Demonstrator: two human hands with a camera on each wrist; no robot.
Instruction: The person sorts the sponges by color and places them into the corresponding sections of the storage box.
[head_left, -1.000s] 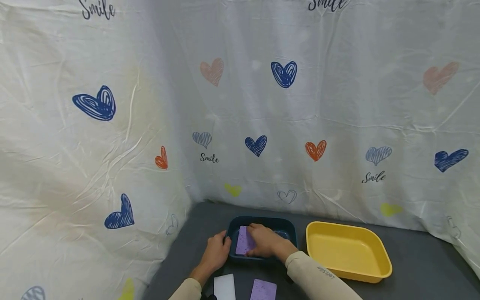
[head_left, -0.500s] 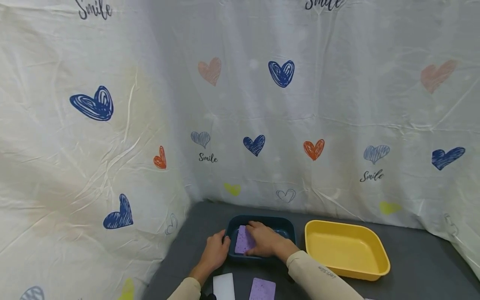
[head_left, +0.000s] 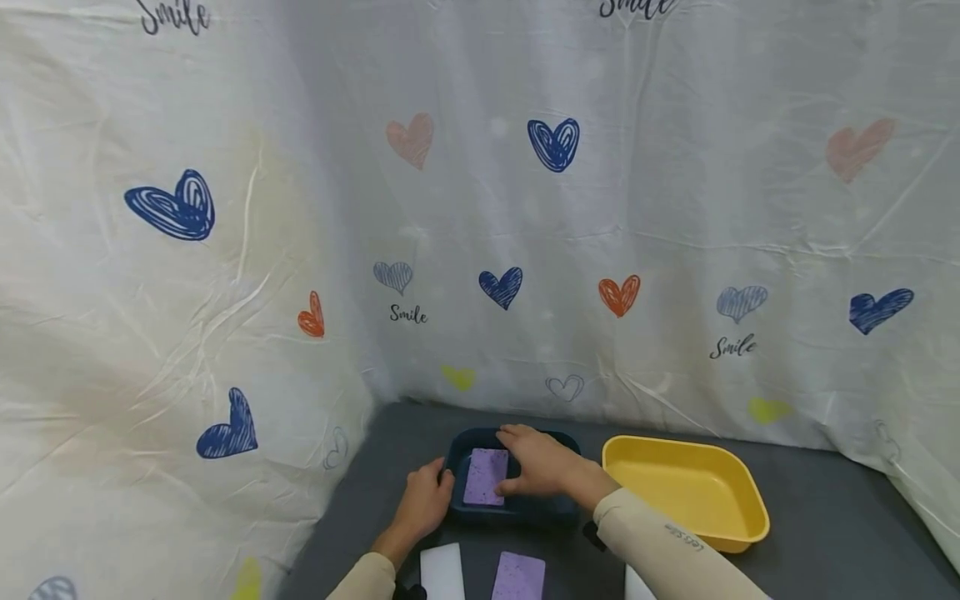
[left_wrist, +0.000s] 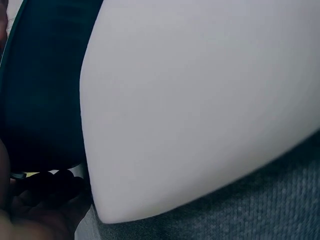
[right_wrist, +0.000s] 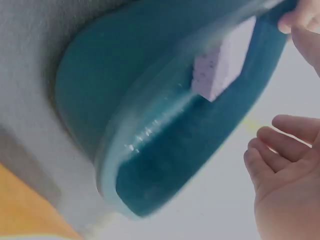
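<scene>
Both arms lie over a grey surface; the right arm, cream-sleeved, reaches forward and leftward. Under the right hand sits a dark teal, rounded rectangular tray. That hand is loosely extended, thumb spread apart, holding nothing. The left hand lies against the tray's left end; whether it grips cannot be told. A speckled purple rectangular sponge, square-cornered and thick, lies inside the tray, broad face up, below-left of the right hand.
</scene>
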